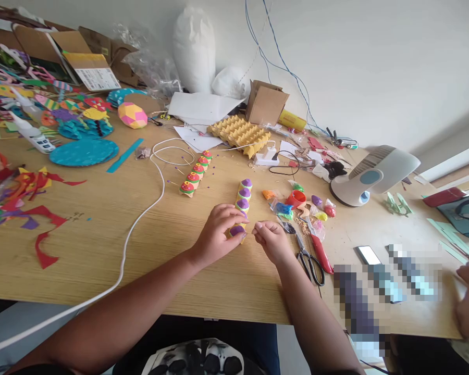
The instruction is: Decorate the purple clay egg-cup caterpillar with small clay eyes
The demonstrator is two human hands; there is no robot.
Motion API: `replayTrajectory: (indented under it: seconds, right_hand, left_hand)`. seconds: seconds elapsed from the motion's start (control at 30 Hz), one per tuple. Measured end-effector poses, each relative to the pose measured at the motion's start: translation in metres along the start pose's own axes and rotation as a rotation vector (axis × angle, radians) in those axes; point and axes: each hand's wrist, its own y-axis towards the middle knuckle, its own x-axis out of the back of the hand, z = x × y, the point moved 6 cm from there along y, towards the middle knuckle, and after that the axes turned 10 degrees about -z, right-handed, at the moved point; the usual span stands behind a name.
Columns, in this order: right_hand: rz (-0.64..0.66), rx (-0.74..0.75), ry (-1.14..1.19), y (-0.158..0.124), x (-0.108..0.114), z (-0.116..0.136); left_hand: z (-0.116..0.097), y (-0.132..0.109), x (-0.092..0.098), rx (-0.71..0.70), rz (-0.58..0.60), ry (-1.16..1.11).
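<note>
Purple strip capped, red strip dressed up further!
The purple strip sits mid-table, with purple caps on the bumps in view — that much looks done. The left hand is curled on its near end, gripping it; the right hand is pinched closed just beside, any tiny contents impossible to tell. Over on the red strip, purple-tipped sticks stand out at the sides — none visible on the purple one, so side pieces appear left undone.

White fan on table; cardboard box near wall; blue cables against wall.
</note>
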Motion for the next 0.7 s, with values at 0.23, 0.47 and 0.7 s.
replayTrajectory:
  seconds: [0.23,0.47,0.7]
  right_hand:
    - [-0.025,-0.003,-0.023,-0.0005,0.0004,0.0018]
    - [0.018,0.011,-0.084,-0.0013,-0.0012,0.0005]
    - [0.002,0.004,-0.096,-0.0005,-0.0007,0.0010]
  left_hand:
    - [0.0006,-0.0009,0.0003,0.004,0.000,0.003]
    - [0.0015,-0.0008,-0.0009,0.004,0.006,0.007]
    - [0.0009,-0.0010,-0.0006,0.000,0.020,0.001]
